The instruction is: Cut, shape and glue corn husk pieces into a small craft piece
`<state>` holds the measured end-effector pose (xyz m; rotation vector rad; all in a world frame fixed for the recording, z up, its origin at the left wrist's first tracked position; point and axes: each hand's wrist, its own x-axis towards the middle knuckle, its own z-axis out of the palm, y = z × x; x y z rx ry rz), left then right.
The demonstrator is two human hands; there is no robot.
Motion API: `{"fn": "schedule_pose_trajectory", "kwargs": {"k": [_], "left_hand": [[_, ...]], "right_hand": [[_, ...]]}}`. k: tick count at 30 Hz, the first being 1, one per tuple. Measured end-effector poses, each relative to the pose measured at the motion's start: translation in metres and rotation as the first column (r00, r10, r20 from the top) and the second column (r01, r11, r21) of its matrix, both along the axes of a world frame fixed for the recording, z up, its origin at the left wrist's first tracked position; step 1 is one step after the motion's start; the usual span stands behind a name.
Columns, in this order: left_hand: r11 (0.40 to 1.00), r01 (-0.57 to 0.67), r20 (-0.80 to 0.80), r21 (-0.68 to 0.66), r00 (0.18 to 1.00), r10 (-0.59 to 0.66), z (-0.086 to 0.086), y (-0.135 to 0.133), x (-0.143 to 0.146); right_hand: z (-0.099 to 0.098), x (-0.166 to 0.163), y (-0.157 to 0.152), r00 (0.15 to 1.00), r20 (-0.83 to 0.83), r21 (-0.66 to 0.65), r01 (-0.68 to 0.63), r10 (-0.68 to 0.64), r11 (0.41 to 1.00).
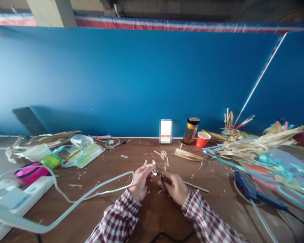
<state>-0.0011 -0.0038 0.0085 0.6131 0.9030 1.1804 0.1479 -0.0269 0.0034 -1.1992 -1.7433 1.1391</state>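
Left hand (141,181): fingers pinched on a small husk strip (153,166), held just above the table (131,216) near its middle. Right hand (175,187): closed around the handles of dark scissors (162,179), blade tips pointing up toward the strip; whether they touch it cannot be told. A thin stick (196,186) lies just right of the right hand. A white cable (91,194) loops to the left. A glue gun (253,193) lies far right. A jar (191,130) and a red cup (202,139) stand side by side at the blue wall
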Motion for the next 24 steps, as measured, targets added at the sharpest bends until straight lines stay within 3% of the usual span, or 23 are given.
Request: {"fn": "schedule_pose_trajectory", "kwargs": {"k": [24], "left_hand": [[1.000, -0.011, -0.033, 0.011, 0.999, 0.011, 0.0030, -0.0005, 0.0012]], "right_hand": [[-0.0016, 0.0015, 0.0001, 0.999, 0.050, 0.047, 0.004, -0.006, 0.999]]}}
